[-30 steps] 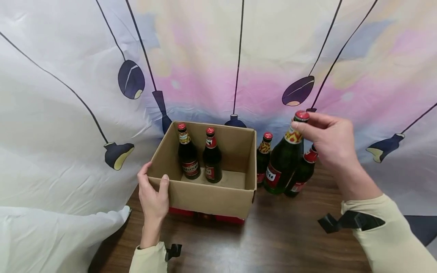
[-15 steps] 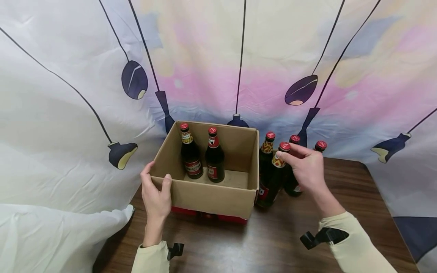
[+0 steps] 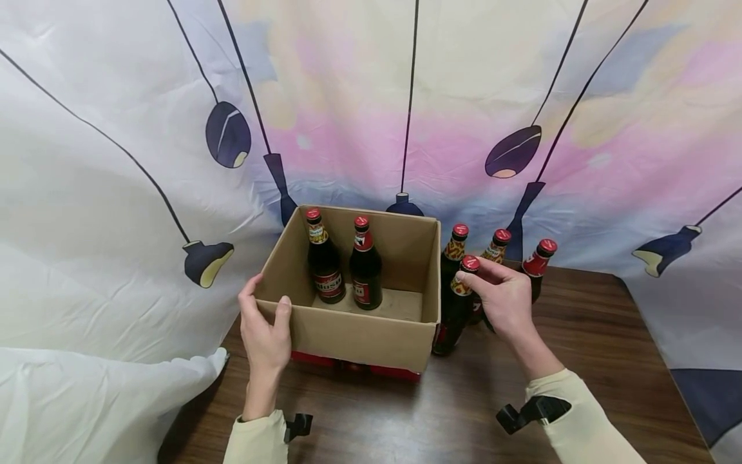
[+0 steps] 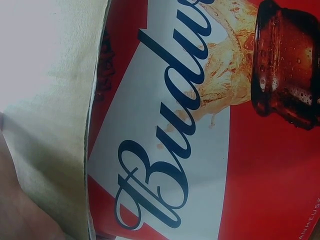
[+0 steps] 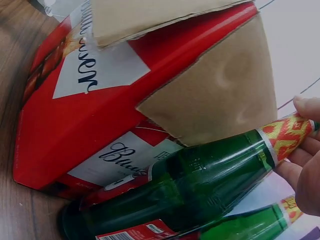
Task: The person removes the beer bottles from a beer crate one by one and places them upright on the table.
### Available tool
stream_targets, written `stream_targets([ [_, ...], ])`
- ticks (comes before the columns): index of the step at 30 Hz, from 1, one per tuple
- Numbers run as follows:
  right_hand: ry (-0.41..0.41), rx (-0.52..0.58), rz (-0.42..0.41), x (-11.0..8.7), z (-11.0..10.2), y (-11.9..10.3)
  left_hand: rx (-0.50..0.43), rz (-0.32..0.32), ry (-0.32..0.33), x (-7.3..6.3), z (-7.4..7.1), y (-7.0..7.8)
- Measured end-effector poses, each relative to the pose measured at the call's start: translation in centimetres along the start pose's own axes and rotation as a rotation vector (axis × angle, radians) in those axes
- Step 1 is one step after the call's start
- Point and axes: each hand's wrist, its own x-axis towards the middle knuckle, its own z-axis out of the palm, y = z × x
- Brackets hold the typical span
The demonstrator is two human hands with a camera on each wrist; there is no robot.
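Hanging behind the open-topped rectangular cardboard box [image 3: 364, 335], tan inside and red with white Budweiser panels outside, is a pale pink-and-white cloth backdrop [image 3: 464, 96] printed with dark lamps on cords. Beneath the box lies a dark brown wood-grain table [image 3: 585, 348]. The box has flaps folded down outside its front and right walls. Inside it, towards the back left, two dark glass bottles stand upright: one with a yellow-patterned neck label [image 3: 326, 264], and just right of it one with a red neck label [image 3: 365, 274]. To the right of the box is a green glass bottle with a yellow-and-red neck label [image 3: 451, 319], tilted with its neck away from the box; whether its base rests on the table I cannot tell. Behind it, also right of the box, are three more capped bottles [image 3: 538, 263]. The left hand [image 3: 265, 335] grips the box's front left corner, thumb over the front flap. The right hand [image 3: 507, 296] pinches the green bottle by its neck, right of the box. Smallest are the red caps [image 3: 470, 261], two of them within the box
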Motion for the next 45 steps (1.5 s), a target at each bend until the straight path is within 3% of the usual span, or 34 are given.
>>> stream_targets([
  [25,-0.042,0.084,-0.012,-0.8,1.6,0.6,-0.003,-0.012,0.022,-0.3,-0.8,-0.1],
  [31,-0.055,0.028,0.0,-1.0,1.3,0.8,-0.007,0.007,0.025,-0.3,-0.6,-0.1],
  [36,-0.102,-0.013,0.014,-1.4,0.4,0.7,-0.006,-0.02,0.002,-0.6,-0.5,0.0],
  [40,-0.087,0.04,-0.049,-1.4,-0.3,-0.6,-0.004,-0.043,-0.007,-0.7,-0.5,-0.1],
  [45,-0.03,0.152,-0.168,-0.8,-0.5,-4.9,-0.01,-0.035,-0.017,-0.3,-0.2,0.0],
])
